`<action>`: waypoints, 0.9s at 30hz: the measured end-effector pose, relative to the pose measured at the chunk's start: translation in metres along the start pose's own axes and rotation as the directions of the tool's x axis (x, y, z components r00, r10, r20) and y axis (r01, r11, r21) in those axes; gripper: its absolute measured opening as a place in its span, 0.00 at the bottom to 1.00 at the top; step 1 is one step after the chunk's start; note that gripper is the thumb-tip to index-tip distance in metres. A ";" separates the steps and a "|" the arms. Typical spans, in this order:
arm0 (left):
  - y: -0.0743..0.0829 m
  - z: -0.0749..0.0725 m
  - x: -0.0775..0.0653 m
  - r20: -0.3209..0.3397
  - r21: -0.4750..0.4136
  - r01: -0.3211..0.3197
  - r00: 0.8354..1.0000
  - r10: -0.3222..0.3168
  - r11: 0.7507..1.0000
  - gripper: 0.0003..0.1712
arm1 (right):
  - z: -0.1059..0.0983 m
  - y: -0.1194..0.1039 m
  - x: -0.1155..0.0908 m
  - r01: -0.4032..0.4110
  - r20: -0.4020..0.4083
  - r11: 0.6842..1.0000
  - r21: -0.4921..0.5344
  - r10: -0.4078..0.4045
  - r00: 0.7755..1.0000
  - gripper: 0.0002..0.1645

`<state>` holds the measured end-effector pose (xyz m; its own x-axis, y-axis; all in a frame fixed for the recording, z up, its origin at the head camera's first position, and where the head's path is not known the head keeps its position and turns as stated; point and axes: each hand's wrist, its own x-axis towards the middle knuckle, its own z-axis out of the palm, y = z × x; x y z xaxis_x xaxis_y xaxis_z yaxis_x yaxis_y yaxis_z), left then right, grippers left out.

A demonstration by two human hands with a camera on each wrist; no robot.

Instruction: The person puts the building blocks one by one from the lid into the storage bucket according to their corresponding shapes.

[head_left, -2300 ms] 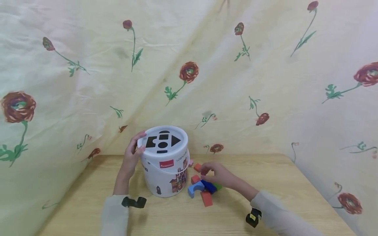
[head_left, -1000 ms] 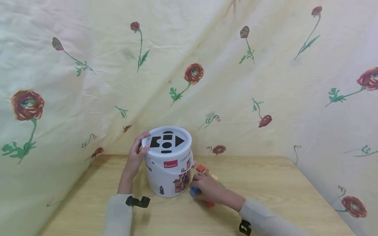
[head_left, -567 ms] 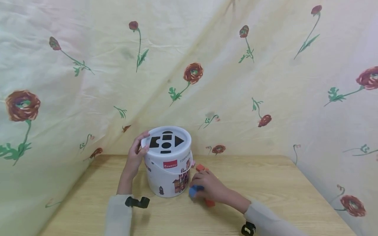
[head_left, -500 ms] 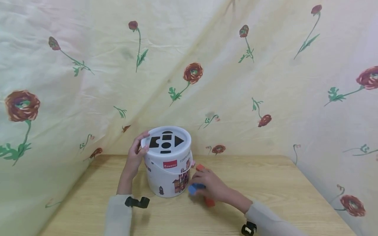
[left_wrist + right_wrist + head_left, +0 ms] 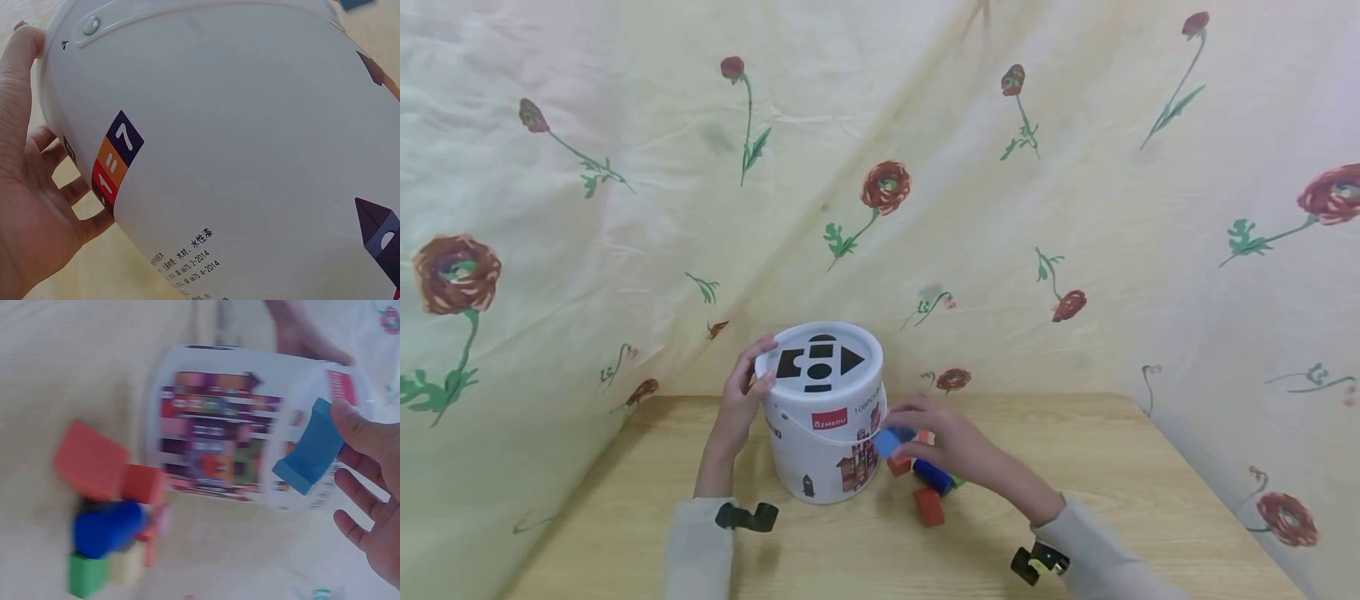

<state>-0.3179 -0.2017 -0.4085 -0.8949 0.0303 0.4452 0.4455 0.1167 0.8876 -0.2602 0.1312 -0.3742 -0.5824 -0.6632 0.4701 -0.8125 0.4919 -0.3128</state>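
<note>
1. A wrinkled cream cloth (image 5: 970,200), printed with red flowers, is hung behind a wood-grained table (image 5: 820,554).
2. On the table a smooth, cylindrical white bucket (image 5: 797,454) is stood upright. Its printed castle (image 5: 215,434) is shown most fully from the right wrist (blurred there); a number strip (image 5: 117,156) and small lettering (image 5: 187,262) are made legible only from the left wrist.
3. The round lid (image 5: 850,382) is pierced by dark cut-outs, among them a triangle, a circle and rectangles, seen only from the head.
4. By the left hand (image 5: 741,396), fingers spread and bent, the bucket's upper side is gripped.
5. By the right hand (image 5: 943,437), a light blue arch block (image 5: 312,450) is pinched between thumb and fingers, raised just beside the bucket; whether they touch cannot be told. The block's hollow curve is revealed only from the right wrist.
6. Below, red blocks (image 5: 929,507), a glossy dark blue cylinder (image 5: 932,477), a green block (image 5: 87,574) and a cream block (image 5: 127,565) are clustered.
</note>
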 end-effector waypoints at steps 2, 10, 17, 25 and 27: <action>0.000 0.000 -0.001 -0.001 -0.003 0.001 1.000 -0.001 1.000 0.30 | -0.011 -0.006 0.004 0.009 -0.011 1.000 0.001 -0.009 1.000 0.22; -0.001 0.001 -0.002 0.004 -0.020 -0.001 1.000 0.001 1.000 0.30 | -0.055 -0.025 0.030 0.137 -0.141 0.990 -0.037 -0.141 0.980 0.24; 0.000 0.000 -0.003 0.009 -0.010 0.006 1.000 -0.006 1.000 0.31 | -0.068 -0.035 0.069 0.232 -0.163 0.971 -0.062 -0.239 0.957 0.24; 0.002 -0.001 -0.001 0.011 -0.015 0.012 1.000 -0.012 1.000 0.31 | -0.047 -0.036 0.113 0.201 -0.086 0.972 -0.120 -0.212 0.973 0.22; 0.002 -0.001 -0.001 0.016 -0.024 0.009 1.000 -0.009 1.000 0.31 | -0.040 -0.037 0.121 0.189 -0.062 0.973 -0.135 -0.199 0.978 0.21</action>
<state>-0.3166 -0.2022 -0.4074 -0.8991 0.0451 0.4354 0.4377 0.0931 0.8943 -0.3000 0.0556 -0.2727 -0.4065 -0.7118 0.5729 -0.8973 0.4291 -0.1036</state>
